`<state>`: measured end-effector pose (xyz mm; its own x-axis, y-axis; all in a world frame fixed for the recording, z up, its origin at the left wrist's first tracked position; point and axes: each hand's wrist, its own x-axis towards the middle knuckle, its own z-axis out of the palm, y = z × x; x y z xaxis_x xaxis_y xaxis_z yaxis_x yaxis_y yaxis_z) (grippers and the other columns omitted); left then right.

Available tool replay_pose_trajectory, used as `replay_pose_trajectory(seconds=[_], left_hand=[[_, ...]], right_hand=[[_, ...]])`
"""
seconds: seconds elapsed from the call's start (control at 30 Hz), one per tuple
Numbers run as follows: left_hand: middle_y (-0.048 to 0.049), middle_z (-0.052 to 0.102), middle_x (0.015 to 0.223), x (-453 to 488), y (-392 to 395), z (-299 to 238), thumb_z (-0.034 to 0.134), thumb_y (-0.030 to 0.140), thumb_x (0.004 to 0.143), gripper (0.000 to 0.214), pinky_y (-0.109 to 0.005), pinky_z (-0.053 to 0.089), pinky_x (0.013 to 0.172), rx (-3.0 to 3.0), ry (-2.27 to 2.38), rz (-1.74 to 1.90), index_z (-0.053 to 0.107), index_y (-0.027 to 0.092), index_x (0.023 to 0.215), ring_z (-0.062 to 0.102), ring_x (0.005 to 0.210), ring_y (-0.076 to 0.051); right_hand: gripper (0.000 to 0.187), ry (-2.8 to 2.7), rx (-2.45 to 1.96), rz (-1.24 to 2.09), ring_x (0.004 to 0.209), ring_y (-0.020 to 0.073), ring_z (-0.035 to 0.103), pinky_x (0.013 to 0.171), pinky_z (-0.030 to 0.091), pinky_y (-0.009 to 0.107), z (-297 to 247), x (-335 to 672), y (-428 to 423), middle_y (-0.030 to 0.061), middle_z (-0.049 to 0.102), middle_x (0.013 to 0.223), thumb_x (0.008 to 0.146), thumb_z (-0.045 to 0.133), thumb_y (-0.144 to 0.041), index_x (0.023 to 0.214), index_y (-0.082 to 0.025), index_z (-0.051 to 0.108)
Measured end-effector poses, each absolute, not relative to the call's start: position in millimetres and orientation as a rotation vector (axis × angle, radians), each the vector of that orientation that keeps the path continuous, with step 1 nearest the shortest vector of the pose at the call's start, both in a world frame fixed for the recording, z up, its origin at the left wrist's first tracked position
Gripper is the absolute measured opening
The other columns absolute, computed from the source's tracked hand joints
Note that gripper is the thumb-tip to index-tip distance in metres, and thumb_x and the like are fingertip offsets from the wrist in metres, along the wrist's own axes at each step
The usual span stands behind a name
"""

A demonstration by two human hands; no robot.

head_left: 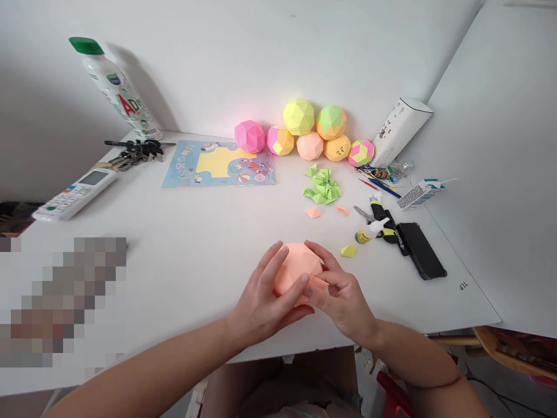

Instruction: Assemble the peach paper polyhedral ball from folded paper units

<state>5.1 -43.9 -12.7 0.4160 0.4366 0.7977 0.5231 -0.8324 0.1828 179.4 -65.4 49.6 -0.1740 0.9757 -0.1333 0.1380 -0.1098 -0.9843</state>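
Observation:
An orange faceted paper ball rests low over the white table, held between both my hands. My left hand cups its left side with fingers curled over the top. My right hand grips its right side, fingers pinched against an orange flap. A small yellow folded paper piece lies just right of the ball. Two orange folded pieces lie further back.
Several finished paper balls line the back wall. A heap of green folded pieces, a glue bottle, scissors, a black phone and pens sit right. A picture sheet, keys, remote control and bottle are left.

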Motion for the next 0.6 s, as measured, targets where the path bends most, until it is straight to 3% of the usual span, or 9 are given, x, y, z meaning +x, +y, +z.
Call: replay_pose_trajectory(seconds=[0.23,0.6], left_hand=[[-0.0258,0.030,0.150,4.5,-44.2,-11.6,0.073,0.036,0.083,0.058,-0.062,0.052,0.097,-2.528,-0.849,-1.304,0.048,0.010,0.128,0.038,0.137,-0.044],[-0.0253,0.034,0.148,5.3,-44.3,-12.0,0.075,0.036,0.081,0.061,-0.061,0.052,0.097,-2.520,-0.843,-1.327,0.047,0.011,0.129,0.038,0.137,-0.044]], right_hand=[[0.028,-1.396,-1.301,1.359,0.145,0.0276,0.029,0.115,0.035,0.044,48.5,179.7,-64.1,0.0037,0.045,0.150,0.080,0.072,-0.047,0.067,-0.023,0.072],[0.026,-1.406,-1.289,1.353,0.144,0.0268,0.031,0.114,0.035,0.043,49.2,179.4,-64.1,0.0049,0.044,0.150,0.082,0.071,-0.042,0.066,-0.022,0.071]])
